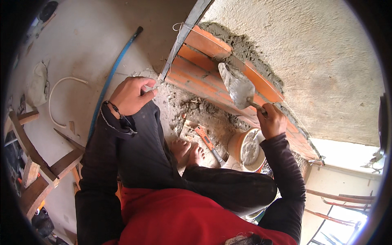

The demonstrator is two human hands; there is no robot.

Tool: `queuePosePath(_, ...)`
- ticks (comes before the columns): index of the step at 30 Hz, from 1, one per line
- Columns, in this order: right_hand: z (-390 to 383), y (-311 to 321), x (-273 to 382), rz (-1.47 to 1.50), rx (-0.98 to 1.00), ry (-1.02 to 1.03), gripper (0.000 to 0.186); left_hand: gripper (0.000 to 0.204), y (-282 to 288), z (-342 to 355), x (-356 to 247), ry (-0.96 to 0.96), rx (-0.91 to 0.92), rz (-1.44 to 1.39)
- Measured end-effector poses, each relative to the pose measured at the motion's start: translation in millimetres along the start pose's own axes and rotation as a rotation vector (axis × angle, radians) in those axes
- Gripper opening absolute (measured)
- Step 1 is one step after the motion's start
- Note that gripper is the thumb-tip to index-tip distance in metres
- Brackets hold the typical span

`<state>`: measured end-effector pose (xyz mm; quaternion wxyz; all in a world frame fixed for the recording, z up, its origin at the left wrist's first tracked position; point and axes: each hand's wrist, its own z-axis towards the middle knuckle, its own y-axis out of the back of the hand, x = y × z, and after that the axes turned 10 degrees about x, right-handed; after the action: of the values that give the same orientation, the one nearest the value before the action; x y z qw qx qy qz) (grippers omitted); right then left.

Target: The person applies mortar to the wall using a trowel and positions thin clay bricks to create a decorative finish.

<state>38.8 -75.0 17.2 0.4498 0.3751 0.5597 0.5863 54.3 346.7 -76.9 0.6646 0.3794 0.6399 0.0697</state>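
My right hand is wrapped round the handle of a trowel. Its blade, smeared with grey mortar, is over the face of a low wall of orange bricks. Wet mortar lies along the top of the wall, behind the top bricks. My left hand is over my left knee, holding nothing, with fingers loosely bent and a gap between thumb and forefinger. A thin string runs along the top bricks, tied near an upright metal-looking bar at the wall's far end.
Between my right knee and the wall stands a bucket holding mortar. An orange-handled hammer-like tool lies by my bare feet. A blue hose, a white tube and wooden pieces are on the left. Rough plaster rises behind the bricks.
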Motion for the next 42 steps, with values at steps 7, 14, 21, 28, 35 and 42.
queuePosePath(7,-13.9,81.1,18.7,0.332,0.583,0.205,0.014,0.039,1.5,-3.0,-1.2,0.021,-0.017,0.012)
queuePosePath(14,34.2,58.6,-20.0,0.332,0.528,0.007,0.010,0.040,-4.1,1.0,-2.2,-0.037,-0.037,0.031)
queuePosePath(21,25.0,29.0,-23.3,0.180,0.410,0.117,0.011,0.041,-1.2,0.7,3.3,0.024,-0.007,0.005)
queuePosePath(28,26.4,9.7,-49.0,0.233,0.252,0.055,0.009,0.037,-1.3,-0.3,2.4,0.007,-0.006,0.025)
queuePosePath(35,-3.9,24.3,-32.3,0.094,0.079,-0.062,0.010,0.040,-3.1,-0.9,4.9,-0.010,-0.036,0.013)
queuePosePath(42,0.9,74.9,39.1,0.259,0.383,0.203,0.018,0.034,-2.1,-3.9,5.9,0.027,-0.023,-0.017)
